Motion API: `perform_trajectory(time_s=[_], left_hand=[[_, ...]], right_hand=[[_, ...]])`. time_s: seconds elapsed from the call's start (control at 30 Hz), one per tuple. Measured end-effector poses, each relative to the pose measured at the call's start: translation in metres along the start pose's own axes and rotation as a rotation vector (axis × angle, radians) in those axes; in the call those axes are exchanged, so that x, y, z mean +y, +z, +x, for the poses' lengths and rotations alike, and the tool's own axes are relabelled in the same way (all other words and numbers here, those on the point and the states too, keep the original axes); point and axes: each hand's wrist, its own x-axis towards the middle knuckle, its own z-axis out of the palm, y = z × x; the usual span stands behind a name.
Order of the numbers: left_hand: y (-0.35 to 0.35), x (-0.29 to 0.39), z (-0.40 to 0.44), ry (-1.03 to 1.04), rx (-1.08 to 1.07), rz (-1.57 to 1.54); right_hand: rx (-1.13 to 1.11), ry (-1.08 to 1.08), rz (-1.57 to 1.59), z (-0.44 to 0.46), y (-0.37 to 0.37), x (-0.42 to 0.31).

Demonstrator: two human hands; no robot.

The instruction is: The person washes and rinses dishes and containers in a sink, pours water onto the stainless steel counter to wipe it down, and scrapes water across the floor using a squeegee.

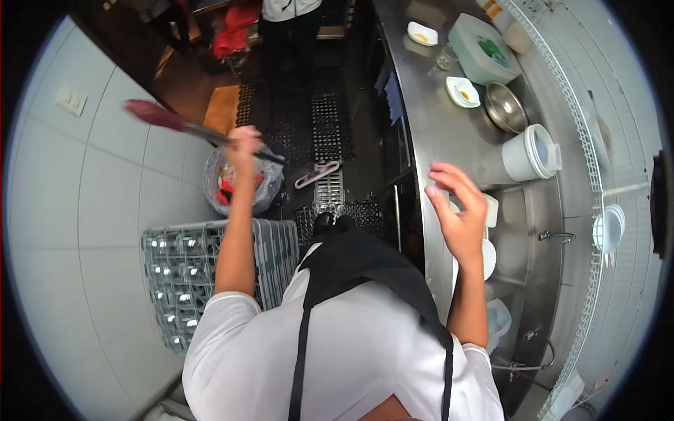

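My left hand (243, 144) is closed around a long-handled utensil with a dark red, paddle-like head (156, 114), pointing toward the left wall. Motion smears the hand and the utensil, and I cannot make out its exact kind. Below and behind that hand is a bin lined with a clear bag (270, 191), with red and pale waste inside. My right hand (460, 214) hovers over the front edge of the steel counter (432, 133), fingers loosely bent and thumb apart, holding nothing. White dishes (489, 259) beside the sink are partly hidden by that hand and arm.
Racks of glasses (184, 270) stand at my left. Along the counter are small dishes (462, 92), a steel bowl (506, 107), a white bucket (528, 154) and a pale tub (484, 52). A pale elongated object (317, 175) lies on the floor. Another person (289, 35) stands ahead.
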Motion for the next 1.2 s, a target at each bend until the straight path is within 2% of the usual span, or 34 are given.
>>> perform_trajectory(time_s=[0.07,0.1,0.2,0.23,0.3,0.4,0.5,0.57,0.63,0.83,0.87,0.9,0.97,1.0,1.1,1.17,1.2], left_hand=[[-0.041,0.011,0.034,0.042,0.401,-0.052],[-0.067,0.014,0.043,0.065,0.602,-0.058],[-0.120,0.031,0.047,0.074,0.864,0.003],[-0.134,0.033,0.044,0.104,0.873,0.044],[-0.160,0.038,0.033,0.076,0.866,0.134],[-0.211,0.029,0.022,0.101,0.965,0.218],[-0.266,0.038,0.010,0.002,0.998,0.158],[-0.310,0.038,-0.001,0.016,1.098,0.164],[-0.320,0.053,-0.005,0.126,0.975,0.163],[-0.348,0.085,0.014,0.186,0.976,0.292],[-0.355,0.086,0.014,0.169,0.971,0.321],[-0.361,0.082,0.013,0.139,1.018,0.488],[-0.375,0.075,0.007,0.073,1.102,0.833],[-0.383,0.076,-0.004,-0.058,1.077,1.138],[-0.370,0.057,-0.021,-0.167,1.427,1.290],[-0.374,0.031,-0.038,-0.246,1.391,1.225],[-0.345,0.029,-0.043,-0.198,1.316,1.165]], right_hand=[[-0.035,0.211,0.122,-0.006,0.012,0.037],[-0.048,0.283,0.087,-0.013,0.018,0.053],[-0.083,0.452,0.044,-0.049,0.037,0.112],[-0.103,0.534,0.055,-0.064,0.042,0.131],[-0.136,0.557,-0.054,-0.090,0.047,0.154],[-0.206,0.630,-0.134,-0.117,0.051,0.165],[-0.297,0.646,-0.198,-0.128,0.051,0.173],[-0.332,0.526,-0.271,-0.135,0.047,0.179],[-0.350,0.384,-0.365,-0.136,0.048,0.177],[-0.387,0.337,-0.347,-0.140,0.041,0.161],[-0.390,0.344,-0.349,-0.143,0.038,0.160],[-0.379,0.315,-0.352,-0.148,0.034,0.160],[-0.364,0.264,-0.356,-0.158,0.030,0.163],[-0.373,0.295,-0.367,-0.165,0.027,0.163],[-0.370,0.414,-0.380,-0.187,0.016,0.169],[-0.297,0.380,-0.372,-0.210,0.009,0.181],[-0.278,0.384,-0.362,-0.222,0.006,0.186]])
